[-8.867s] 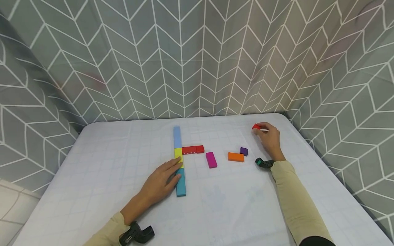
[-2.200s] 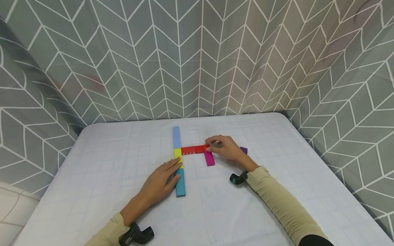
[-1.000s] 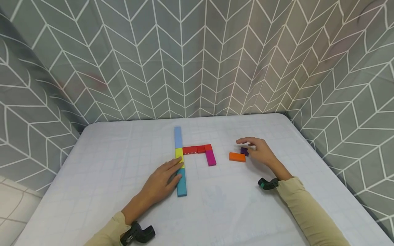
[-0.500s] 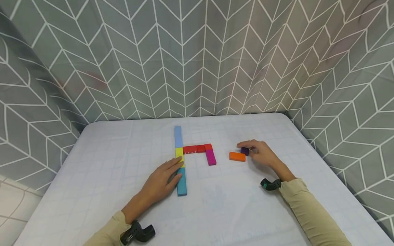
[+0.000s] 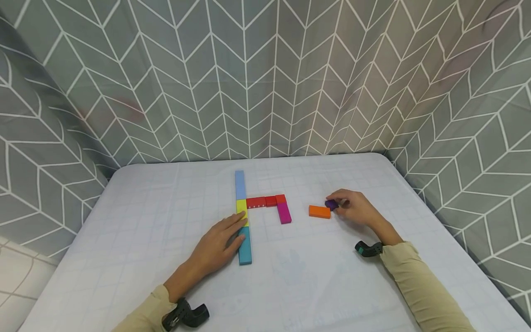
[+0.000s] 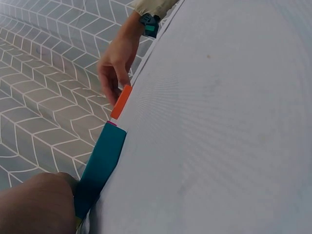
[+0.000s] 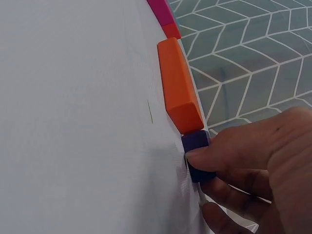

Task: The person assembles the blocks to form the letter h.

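Observation:
My right hand pinches a small purple block between thumb and fingers, close behind the right end of an orange block. Flat on the table, my left hand rests its fingers on a yellow block and a teal block. A light blue block continues that column at the far end. From the yellow block a red row runs right: a long red block, a small red block and a red end block. A magenta block extends toward me from that end.
A white cloth covers the table. Grey curtains with white zigzag lines hang behind it and at both sides. Dark wrist cameras sit on the left wrist and the right wrist.
The red end block went from the far right to the row's end, above the magenta block. My right hand then moved back right and took hold of the purple block. The left hand stayed put.

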`<action>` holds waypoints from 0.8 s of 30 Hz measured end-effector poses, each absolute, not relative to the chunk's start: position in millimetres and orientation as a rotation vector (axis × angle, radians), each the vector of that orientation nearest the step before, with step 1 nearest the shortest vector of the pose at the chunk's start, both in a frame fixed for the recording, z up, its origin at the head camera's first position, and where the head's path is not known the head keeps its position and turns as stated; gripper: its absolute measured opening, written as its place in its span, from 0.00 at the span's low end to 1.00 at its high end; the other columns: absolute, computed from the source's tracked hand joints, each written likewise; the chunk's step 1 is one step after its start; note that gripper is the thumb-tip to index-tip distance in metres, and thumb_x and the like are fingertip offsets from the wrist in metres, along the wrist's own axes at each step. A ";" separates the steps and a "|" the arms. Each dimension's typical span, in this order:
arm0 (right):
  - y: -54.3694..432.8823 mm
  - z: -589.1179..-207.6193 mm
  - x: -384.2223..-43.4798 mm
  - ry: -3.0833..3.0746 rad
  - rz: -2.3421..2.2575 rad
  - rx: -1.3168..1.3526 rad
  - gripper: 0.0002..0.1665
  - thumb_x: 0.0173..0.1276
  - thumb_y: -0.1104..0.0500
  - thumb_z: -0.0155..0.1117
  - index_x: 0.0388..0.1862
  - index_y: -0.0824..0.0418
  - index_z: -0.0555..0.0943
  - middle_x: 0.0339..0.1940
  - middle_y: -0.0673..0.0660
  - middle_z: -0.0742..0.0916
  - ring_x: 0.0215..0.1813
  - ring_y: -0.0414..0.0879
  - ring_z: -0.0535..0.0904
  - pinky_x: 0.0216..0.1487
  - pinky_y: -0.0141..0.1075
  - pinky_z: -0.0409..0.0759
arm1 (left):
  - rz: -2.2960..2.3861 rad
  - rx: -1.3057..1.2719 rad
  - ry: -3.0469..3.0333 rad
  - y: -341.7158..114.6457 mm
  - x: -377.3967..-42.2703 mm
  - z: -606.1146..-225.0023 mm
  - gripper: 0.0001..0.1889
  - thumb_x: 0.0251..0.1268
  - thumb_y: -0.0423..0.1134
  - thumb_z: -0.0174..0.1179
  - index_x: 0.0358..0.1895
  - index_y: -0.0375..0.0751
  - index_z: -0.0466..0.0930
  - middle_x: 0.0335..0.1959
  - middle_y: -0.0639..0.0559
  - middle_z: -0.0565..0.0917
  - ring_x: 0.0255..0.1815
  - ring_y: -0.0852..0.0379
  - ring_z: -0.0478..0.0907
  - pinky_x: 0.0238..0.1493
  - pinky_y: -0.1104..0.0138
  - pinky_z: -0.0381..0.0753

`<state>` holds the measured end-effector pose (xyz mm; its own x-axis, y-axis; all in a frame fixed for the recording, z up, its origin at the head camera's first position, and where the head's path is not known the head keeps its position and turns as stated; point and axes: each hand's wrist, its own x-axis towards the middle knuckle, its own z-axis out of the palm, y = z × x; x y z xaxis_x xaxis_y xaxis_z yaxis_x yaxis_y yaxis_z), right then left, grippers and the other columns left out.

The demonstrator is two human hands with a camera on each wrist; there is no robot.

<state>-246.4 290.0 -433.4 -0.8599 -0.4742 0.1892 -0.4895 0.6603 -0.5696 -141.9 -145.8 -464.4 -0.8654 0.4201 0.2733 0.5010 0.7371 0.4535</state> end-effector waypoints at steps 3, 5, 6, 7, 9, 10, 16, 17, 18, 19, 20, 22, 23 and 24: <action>289.7 -434.0 -245.1 -2.840 0.995 0.798 0.23 0.60 0.76 0.74 0.56 0.70 0.85 0.48 0.61 0.88 0.45 0.54 0.81 0.48 0.50 0.86 | -0.789 -0.738 -2.790 -145.6 -141.8 -465.4 0.27 0.78 0.48 0.60 0.75 0.43 0.74 0.78 0.51 0.69 0.78 0.49 0.65 0.75 0.50 0.65; 289.5 -433.7 -244.5 -2.835 1.009 0.782 0.23 0.60 0.75 0.74 0.55 0.70 0.85 0.47 0.61 0.88 0.45 0.54 0.82 0.48 0.50 0.86 | -0.783 -0.737 -2.793 -145.3 -142.1 -466.0 0.27 0.78 0.48 0.60 0.75 0.44 0.74 0.78 0.51 0.69 0.78 0.49 0.64 0.75 0.50 0.65; 289.4 -433.5 -244.4 -2.833 1.014 0.768 0.23 0.60 0.75 0.75 0.55 0.69 0.86 0.47 0.61 0.88 0.45 0.54 0.82 0.48 0.49 0.86 | -0.780 -0.736 -2.793 -145.3 -142.2 -466.1 0.28 0.78 0.48 0.60 0.75 0.44 0.74 0.78 0.51 0.69 0.78 0.49 0.64 0.75 0.50 0.65; 289.3 -433.2 -244.4 -2.829 1.016 0.759 0.23 0.60 0.74 0.75 0.55 0.69 0.86 0.47 0.61 0.88 0.45 0.54 0.82 0.48 0.49 0.86 | -0.776 -0.735 -2.794 -145.2 -142.2 -466.1 0.28 0.78 0.48 0.60 0.75 0.44 0.74 0.78 0.51 0.69 0.78 0.49 0.64 0.75 0.51 0.65; 288.9 -432.1 -244.7 -2.817 1.019 0.736 0.22 0.60 0.74 0.76 0.55 0.68 0.86 0.47 0.60 0.88 0.45 0.54 0.82 0.48 0.49 0.86 | -0.776 -0.733 -2.795 -145.1 -142.3 -465.7 0.28 0.78 0.48 0.60 0.75 0.44 0.74 0.78 0.51 0.69 0.78 0.49 0.64 0.75 0.50 0.65; 288.5 -431.4 -244.8 -2.808 1.025 0.728 0.22 0.60 0.74 0.76 0.55 0.68 0.86 0.47 0.61 0.88 0.45 0.54 0.82 0.48 0.50 0.86 | -0.778 -0.733 -2.794 -144.9 -142.3 -465.3 0.28 0.78 0.48 0.60 0.75 0.44 0.74 0.78 0.51 0.69 0.78 0.49 0.64 0.75 0.50 0.65; 286.0 -428.1 -246.2 -2.753 1.078 0.693 0.22 0.60 0.74 0.76 0.55 0.68 0.85 0.50 0.63 0.87 0.47 0.56 0.82 0.49 0.54 0.86 | -0.782 -0.734 -2.788 -145.0 -142.0 -463.0 0.28 0.78 0.47 0.61 0.75 0.43 0.74 0.78 0.50 0.69 0.77 0.47 0.65 0.75 0.50 0.65; 285.5 -428.0 -246.4 -2.744 1.088 0.694 0.22 0.60 0.74 0.76 0.55 0.68 0.85 0.50 0.63 0.87 0.47 0.57 0.82 0.50 0.54 0.86 | -0.782 -0.734 -2.788 -145.0 -142.0 -462.8 0.28 0.78 0.47 0.61 0.75 0.43 0.74 0.78 0.50 0.69 0.77 0.47 0.65 0.74 0.50 0.66; 285.1 -427.9 -246.4 -2.737 1.098 0.695 0.22 0.61 0.74 0.76 0.55 0.68 0.85 0.50 0.63 0.87 0.48 0.57 0.82 0.50 0.54 0.86 | -0.781 -0.735 -2.787 -145.1 -141.9 -462.7 0.28 0.78 0.47 0.61 0.75 0.43 0.74 0.78 0.50 0.69 0.77 0.47 0.65 0.74 0.50 0.66; 284.7 -427.9 -246.3 -2.729 1.111 0.696 0.22 0.61 0.74 0.76 0.54 0.68 0.85 0.50 0.63 0.87 0.48 0.57 0.82 0.50 0.54 0.87 | -0.780 -0.736 -2.788 -145.1 -141.8 -462.7 0.28 0.78 0.47 0.61 0.75 0.43 0.74 0.78 0.50 0.69 0.77 0.47 0.65 0.74 0.50 0.66; 284.3 -428.0 -246.0 -2.720 1.124 0.698 0.22 0.61 0.74 0.76 0.54 0.68 0.85 0.50 0.63 0.87 0.48 0.57 0.83 0.50 0.53 0.87 | -0.781 -0.737 -2.789 -145.1 -141.7 -462.8 0.28 0.78 0.47 0.61 0.75 0.43 0.74 0.78 0.50 0.69 0.77 0.47 0.65 0.74 0.50 0.66; 283.6 -428.1 -245.0 -2.701 1.149 0.707 0.22 0.61 0.74 0.76 0.54 0.68 0.85 0.50 0.63 0.88 0.48 0.58 0.83 0.49 0.53 0.87 | -0.779 -0.737 -2.794 -145.3 -141.5 -463.3 0.28 0.78 0.48 0.61 0.75 0.43 0.74 0.78 0.50 0.69 0.77 0.48 0.65 0.74 0.50 0.66; 283.1 -428.1 -244.5 -2.694 1.162 0.707 0.21 0.61 0.74 0.77 0.54 0.68 0.85 0.50 0.63 0.88 0.48 0.58 0.83 0.49 0.53 0.87 | -0.781 -0.738 -2.794 -145.3 -141.5 -463.5 0.28 0.78 0.48 0.61 0.75 0.43 0.74 0.78 0.50 0.69 0.77 0.48 0.65 0.74 0.50 0.66; 282.5 -428.0 -243.9 -2.689 1.175 0.708 0.21 0.61 0.73 0.77 0.54 0.68 0.85 0.50 0.63 0.88 0.48 0.57 0.83 0.49 0.53 0.87 | -0.782 -0.739 -2.795 -145.3 -141.5 -463.7 0.28 0.78 0.48 0.61 0.75 0.43 0.74 0.78 0.50 0.69 0.77 0.48 0.65 0.74 0.50 0.66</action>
